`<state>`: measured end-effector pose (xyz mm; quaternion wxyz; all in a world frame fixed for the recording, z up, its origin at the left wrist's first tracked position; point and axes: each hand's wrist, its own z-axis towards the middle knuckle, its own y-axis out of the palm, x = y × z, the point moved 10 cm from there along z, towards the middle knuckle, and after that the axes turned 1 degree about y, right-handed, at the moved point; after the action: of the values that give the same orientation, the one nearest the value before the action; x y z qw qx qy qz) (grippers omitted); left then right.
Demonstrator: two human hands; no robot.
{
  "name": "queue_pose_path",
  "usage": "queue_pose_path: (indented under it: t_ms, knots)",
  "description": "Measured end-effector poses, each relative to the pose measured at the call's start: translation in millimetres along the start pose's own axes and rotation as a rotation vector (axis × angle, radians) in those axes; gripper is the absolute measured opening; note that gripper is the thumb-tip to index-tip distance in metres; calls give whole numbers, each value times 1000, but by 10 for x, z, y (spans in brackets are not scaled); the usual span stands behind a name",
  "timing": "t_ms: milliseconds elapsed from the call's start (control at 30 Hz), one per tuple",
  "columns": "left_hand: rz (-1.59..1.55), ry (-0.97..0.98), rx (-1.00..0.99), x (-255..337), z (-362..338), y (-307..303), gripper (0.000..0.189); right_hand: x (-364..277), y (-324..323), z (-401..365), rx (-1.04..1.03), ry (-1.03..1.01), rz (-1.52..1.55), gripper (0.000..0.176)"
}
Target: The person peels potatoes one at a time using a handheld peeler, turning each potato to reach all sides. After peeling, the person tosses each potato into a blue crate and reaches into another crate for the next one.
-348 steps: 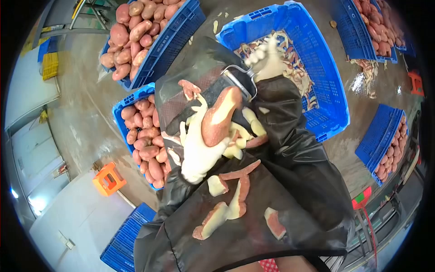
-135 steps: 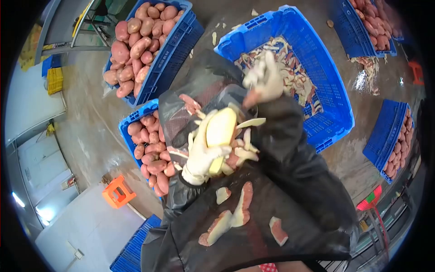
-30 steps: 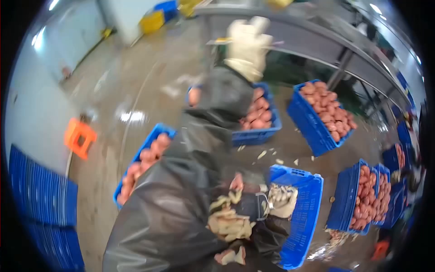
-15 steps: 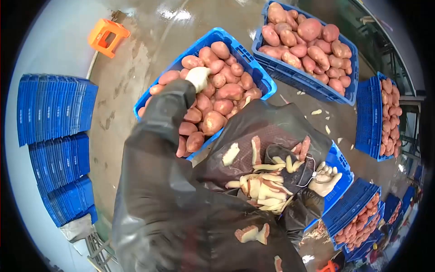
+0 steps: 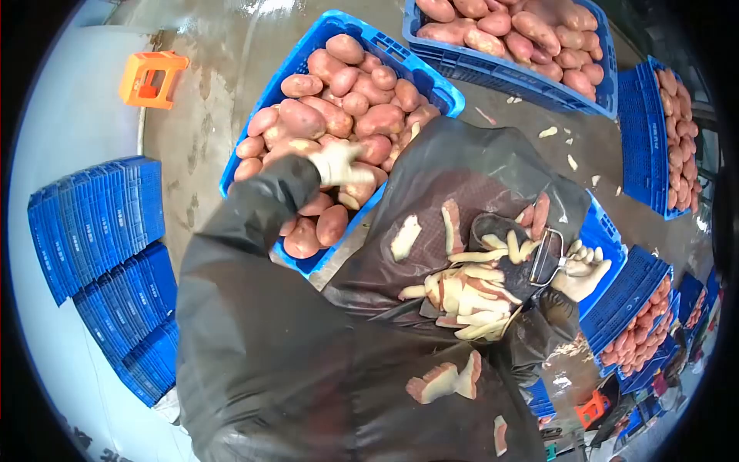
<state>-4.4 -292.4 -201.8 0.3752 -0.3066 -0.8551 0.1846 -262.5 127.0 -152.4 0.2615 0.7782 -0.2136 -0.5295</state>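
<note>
My left hand [image 5: 337, 163], in a pale glove, reaches into a blue crate [image 5: 450, 98] piled with red-skinned potatoes [image 5: 301, 118]. Its fingers are spread and slightly blurred, right at a potato [image 5: 356, 194] near the crate's front side. At the right, my gloved right hand [image 5: 583, 271] has its fingers curled round the handle of a peeler [image 5: 546, 258], whose metal frame points left. Pale and red potato peels [image 5: 469, 296] lie heaped on the dark apron [image 5: 493, 162] over my lap, close to the peeler.
More potato-filled blue crates stand at the upper right [image 5: 508, 73], far right [image 5: 643, 138] and lower right [image 5: 623, 296]. Stacked blue crates [image 5: 100, 223] line the left wall. An orange stool [image 5: 152, 79] stands upper left. Peel scraps [image 5: 548, 132] litter the wet floor.
My left hand has moved toward the near side of the crate, and its fingers have spread. My right hand still holds the peeler. The whole view has shifted and turned somewhat.
</note>
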Motion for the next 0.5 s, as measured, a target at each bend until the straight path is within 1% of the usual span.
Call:
queue_pose_path:
  t_ms: [33, 67, 100, 167, 200, 233, 300, 333, 367, 400, 433, 467, 500]
  knots:
    - [-69, 110, 42, 79, -10, 266, 75, 6, -9, 27, 22, -15, 2, 37]
    - [134, 147, 19, 103, 69, 528, 82, 60, 32, 55, -31, 27, 34, 37]
    - [129, -53, -66, -12, 138, 671, 78, 107, -52, 114, -19, 55, 49, 38]
    - [-215, 61, -271, -109, 262, 803, 65, 155, 104, 117, 13, 75, 14, 39]
    - [-98, 224, -224, -179, 340, 772, 56, 166, 33, 133, -14, 93, -5, 38]
    - [-208, 129, -208, -170, 181, 656, 46, 174, 61, 119, -43, 104, -14, 38]
    - [-236, 307, 13, -179, -65, 348, 38, 140, 27, 54, -26, 85, 1, 37]
    - [-77, -66, -83, 424, -280, 16, 32, 85, 130, -15, -58, 52, 68, 37]
    - [-252, 20, -103, 414, -391, -115, 33, 9, 210, -94, -82, 17, 135, 37]
    - [-396, 87, 221, 446, -423, -387, 32, -57, 197, -168, -24, 39, 194, 38]
    - [-539, 148, 548, 436, -627, -582, 32, -159, 209, -272, 125, 15, 193, 39]
    - [-782, 186, 334, 838, -670, -543, 36, -281, 367, -372, 96, -27, 234, 40]
    - [-1022, 213, 115, 1366, -746, -448, 42, -385, 435, -455, 63, -66, 272, 42]
